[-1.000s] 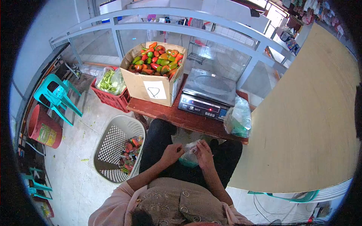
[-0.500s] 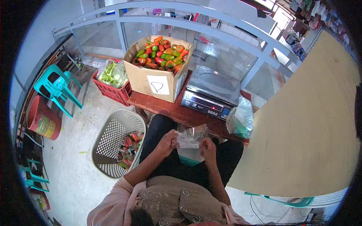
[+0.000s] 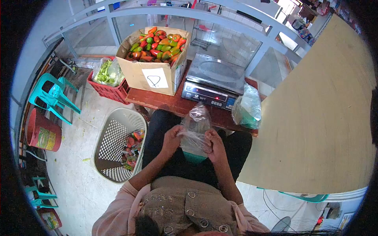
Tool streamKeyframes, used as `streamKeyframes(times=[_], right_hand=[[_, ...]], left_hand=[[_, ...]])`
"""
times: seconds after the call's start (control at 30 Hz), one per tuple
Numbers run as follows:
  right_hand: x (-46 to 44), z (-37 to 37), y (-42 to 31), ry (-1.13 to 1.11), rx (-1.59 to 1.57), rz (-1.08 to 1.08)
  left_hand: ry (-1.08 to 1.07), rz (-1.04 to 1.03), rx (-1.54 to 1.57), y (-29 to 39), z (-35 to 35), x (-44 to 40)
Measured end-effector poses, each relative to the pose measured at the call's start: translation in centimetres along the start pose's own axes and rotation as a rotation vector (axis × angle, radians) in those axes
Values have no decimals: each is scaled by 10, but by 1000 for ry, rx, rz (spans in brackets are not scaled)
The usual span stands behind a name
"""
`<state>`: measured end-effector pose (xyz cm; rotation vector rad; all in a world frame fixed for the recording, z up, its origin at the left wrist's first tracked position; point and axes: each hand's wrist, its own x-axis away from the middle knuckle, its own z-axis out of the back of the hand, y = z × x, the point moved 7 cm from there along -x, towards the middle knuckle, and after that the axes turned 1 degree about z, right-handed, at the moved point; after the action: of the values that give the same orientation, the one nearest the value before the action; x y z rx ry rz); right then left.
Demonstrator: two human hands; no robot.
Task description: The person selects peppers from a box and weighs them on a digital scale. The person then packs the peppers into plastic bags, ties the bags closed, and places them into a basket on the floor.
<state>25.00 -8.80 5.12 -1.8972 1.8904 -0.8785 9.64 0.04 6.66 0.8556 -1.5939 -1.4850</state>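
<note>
Between my hands, above my lap, a clear plastic bag is spread out, its upper part puffed toward the bench. My left hand grips the bag's left edge with closed fingers. On the opposite edge, my right hand pinches the plastic. Beyond the bag, a digital scale rests on the red-brown bench. Left of the scale stands an open cardboard box full of red, orange and green peppers. A bundle of plastic bags lies at the scale's right.
A perforated basket holding bagged peppers is on the floor at left. Behind it sit a red crate with green vegetables, teal stools and a red bucket. A large tan board stands at right.
The clear bag has been opened out wider and raised in front of me, with both hands now at its edges. The view has shifted a little, so the bench and box appear further left.
</note>
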Motion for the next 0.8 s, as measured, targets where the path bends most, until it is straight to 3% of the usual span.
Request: streamKeyframes(times=[0.03, 0.13, 0.23, 0.33, 0.47, 0.6, 0.7, 0.8], right_hand=[[2, -9, 0, -42, 35, -36], [10, -47, -18, 54, 897, 114], [5, -49, -16, 99, 1351, 333], [4, -37, -38, 222, 1448, 798], [-7, 4, -40, 234, 953, 416], [-8, -19, -26, 147, 143, 181], [-14, -1, -15, 182, 95, 157], [-13, 18, -22, 168, 317, 221]], left_hand=[[18, -39, 15, 3, 3, -1], [102, -104, 56, 5, 17, -4], [205, -127, 17, -3, 26, -7], [259, -260, -153, 7, 26, -1], [237, -300, -516, 22, 20, 2], [168, -360, -782, 46, -3, 11], [101, -462, -798, 59, -17, 13], [38, -560, -773, 66, -23, 11]])
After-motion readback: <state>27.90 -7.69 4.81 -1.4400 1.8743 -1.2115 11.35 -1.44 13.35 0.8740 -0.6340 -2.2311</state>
